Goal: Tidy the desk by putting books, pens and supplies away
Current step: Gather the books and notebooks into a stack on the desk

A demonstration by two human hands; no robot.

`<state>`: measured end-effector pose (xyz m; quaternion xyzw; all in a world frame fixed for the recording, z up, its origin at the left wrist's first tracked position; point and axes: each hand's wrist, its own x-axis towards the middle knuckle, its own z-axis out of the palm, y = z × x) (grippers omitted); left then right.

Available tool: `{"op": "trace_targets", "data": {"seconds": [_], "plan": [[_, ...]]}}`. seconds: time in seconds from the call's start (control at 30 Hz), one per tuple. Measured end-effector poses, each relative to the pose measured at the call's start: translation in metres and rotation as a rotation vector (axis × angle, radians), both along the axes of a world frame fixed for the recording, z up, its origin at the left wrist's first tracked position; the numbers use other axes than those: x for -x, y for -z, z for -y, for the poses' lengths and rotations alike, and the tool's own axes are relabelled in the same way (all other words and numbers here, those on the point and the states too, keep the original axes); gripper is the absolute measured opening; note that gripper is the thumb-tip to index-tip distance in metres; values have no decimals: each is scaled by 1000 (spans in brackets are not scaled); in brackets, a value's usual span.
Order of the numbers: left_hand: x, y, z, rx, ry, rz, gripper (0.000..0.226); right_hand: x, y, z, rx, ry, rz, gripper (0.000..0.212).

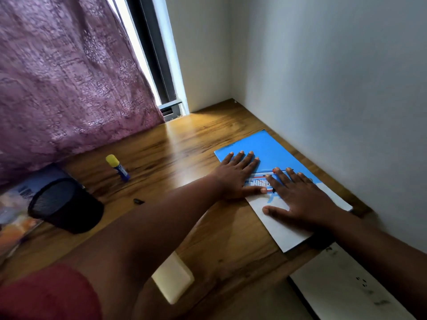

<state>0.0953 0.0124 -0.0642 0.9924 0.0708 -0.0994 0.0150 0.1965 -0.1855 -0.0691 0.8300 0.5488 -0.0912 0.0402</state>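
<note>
A blue and white book [272, 151] lies flat on the wooden desk [184, 144], pushed against the white wall on the right. My left hand [238, 174] rests palm down on its blue part, fingers spread. Just to the right, my right hand [298, 197] presses flat on the book's white part, fingers also apart. Neither hand grips anything. A glue stick [118, 167] with a yellow cap stands tilted on the desk to the left. A black mesh pen cup [62, 204] lies at the left, near a magazine [16, 209] at the desk's left edge.
A purple curtain [69, 77] hangs over the back left of the desk. A small dark object [138, 201] lies near the pen cup. A cream eraser-like block [173, 278] sits near the front edge. A white board [342, 280] shows below the desk at the right.
</note>
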Motion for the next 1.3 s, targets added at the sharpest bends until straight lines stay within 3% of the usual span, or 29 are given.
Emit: {"op": "trace_targets", "data": {"seconds": [0.07, 0.23, 0.37, 0.6, 0.7, 0.77, 0.87, 0.97, 1.03, 1.13, 1.3], "plan": [[11, -8, 5, -26, 22, 24, 107, 6, -4, -5, 5, 2, 34, 104], [78, -27, -2, -138, 88, 129, 90, 64, -25, -45, -82, -135, -5, 118], [165, -53, -15, -197, 75, 259, 86, 133, -47, -88, -226, -379, -66, 98], [374, -87, -59, -156, -163, 376, 84, 306, -70, -162, -340, -687, -116, 78], [456, -84, -79, -170, -272, 370, 82, 379, -75, -197, -306, -738, -189, 87], [502, -76, -93, -216, -335, 352, 80, 422, -72, -222, -280, -745, -199, 95], [555, -53, -127, -255, -436, 310, 68, 465, -58, -265, -215, -691, -178, 73], [590, -33, -166, -194, -595, 219, 73, 496, -38, -311, -127, -661, -116, 73], [594, -28, -185, -172, -697, 195, 87, 504, -26, -337, -94, -614, -57, 72], [592, -19, -216, -86, -841, 129, 88, 501, -20, -365, -132, -441, -94, 65], [585, 0, -250, 36, -882, 64, 90, 493, -17, -381, -122, -378, -188, 59]]}}
